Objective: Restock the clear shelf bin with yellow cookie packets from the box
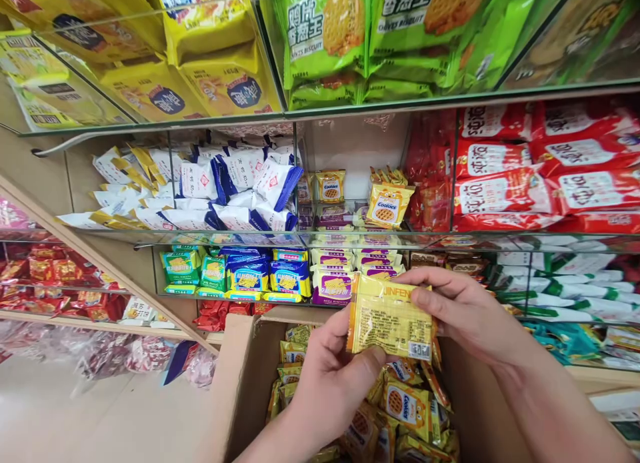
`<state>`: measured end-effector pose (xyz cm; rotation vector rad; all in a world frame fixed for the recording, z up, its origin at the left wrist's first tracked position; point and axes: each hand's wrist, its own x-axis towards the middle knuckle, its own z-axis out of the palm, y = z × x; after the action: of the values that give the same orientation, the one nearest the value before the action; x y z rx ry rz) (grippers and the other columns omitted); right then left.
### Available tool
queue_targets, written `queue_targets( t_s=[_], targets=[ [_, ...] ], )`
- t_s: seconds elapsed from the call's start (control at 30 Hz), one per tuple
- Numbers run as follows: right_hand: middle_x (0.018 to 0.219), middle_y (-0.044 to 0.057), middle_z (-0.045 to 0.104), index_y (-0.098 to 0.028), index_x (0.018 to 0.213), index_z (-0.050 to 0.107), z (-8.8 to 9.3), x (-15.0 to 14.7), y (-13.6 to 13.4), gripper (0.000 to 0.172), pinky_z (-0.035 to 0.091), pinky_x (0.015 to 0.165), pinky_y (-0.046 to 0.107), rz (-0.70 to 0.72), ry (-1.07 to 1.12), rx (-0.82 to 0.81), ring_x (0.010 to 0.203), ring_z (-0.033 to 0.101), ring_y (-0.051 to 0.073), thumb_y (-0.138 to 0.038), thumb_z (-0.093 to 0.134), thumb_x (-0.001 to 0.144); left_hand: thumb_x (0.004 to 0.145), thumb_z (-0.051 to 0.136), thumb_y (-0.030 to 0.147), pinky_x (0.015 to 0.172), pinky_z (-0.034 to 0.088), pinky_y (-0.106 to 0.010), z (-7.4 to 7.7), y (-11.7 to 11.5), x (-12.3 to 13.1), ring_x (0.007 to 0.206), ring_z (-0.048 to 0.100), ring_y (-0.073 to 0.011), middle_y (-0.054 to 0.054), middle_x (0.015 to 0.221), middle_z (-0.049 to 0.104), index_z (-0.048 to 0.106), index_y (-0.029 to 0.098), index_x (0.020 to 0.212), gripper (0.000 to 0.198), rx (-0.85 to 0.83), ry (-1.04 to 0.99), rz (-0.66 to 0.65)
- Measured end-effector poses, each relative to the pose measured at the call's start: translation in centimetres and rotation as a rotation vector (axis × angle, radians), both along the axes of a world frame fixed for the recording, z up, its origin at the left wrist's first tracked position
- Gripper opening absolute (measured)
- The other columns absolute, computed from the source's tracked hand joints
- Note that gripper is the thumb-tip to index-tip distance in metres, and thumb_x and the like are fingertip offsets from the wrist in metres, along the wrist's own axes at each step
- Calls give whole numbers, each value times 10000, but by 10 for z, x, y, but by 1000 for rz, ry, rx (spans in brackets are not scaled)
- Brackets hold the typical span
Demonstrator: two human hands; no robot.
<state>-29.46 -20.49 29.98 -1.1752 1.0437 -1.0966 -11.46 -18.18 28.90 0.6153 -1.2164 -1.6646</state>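
Both my hands hold a yellow cookie packet (387, 320), its printed back turned toward me. My left hand (333, 376) grips its lower left part, thumb along the bottom edge. At the upper right corner, my right hand (457, 310) pinches the packet between thumb and fingers. Whether more packets are stacked behind it is hard to tell. Below my hands stands an open cardboard box (240, 383) with many yellow cookie packets (406, 404) lying loose inside. A stack of the same cookie packets (390, 202) stands in a shelf compartment straight ahead, with another cookie packet (330, 185) to its left.
Glass dividers split the shelves. White-and-blue packets (243, 173) lie left of the cookie compartment, red packets (500, 190) right of it. Purple biscuit packets (333, 283) fill the shelf below. A glass shelf edge (350, 110) with green biscuit bags (327, 30) runs above.
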Motion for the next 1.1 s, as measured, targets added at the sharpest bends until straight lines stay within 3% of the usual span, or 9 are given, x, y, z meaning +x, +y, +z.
queue_targets(
  t_s=[0.23, 0.6, 1.1],
  targets=[
    [764, 18, 660, -202, 865, 630, -1, -1, -1, 269, 483, 498, 203, 10, -23, 9, 613, 602, 123, -366, 682, 657, 754, 553, 151, 823, 444, -266, 1, 0, -2, 914, 584, -162, -15, 1019, 668, 605, 251, 1056, 322, -78, -57, 6],
    [766, -1, 667, -221, 852, 640, -4, -3, 0, 198, 494, 560, 179, 43, -111, 37, 651, 610, 103, -311, 679, 681, 746, 536, 94, 751, 442, -199, 4, 3, -3, 822, 587, -134, 7, 944, 684, 629, 244, 1035, 339, -157, -97, 62],
    [735, -34, 662, -245, 812, 658, -5, 0, 1, 176, 475, 533, 142, 9, -143, 30, 611, 588, 72, -323, 696, 659, 735, 585, 155, 796, 441, -224, 4, 4, -3, 853, 577, -124, 0, 906, 678, 622, 242, 1023, 303, -74, -39, 13]
  ],
)
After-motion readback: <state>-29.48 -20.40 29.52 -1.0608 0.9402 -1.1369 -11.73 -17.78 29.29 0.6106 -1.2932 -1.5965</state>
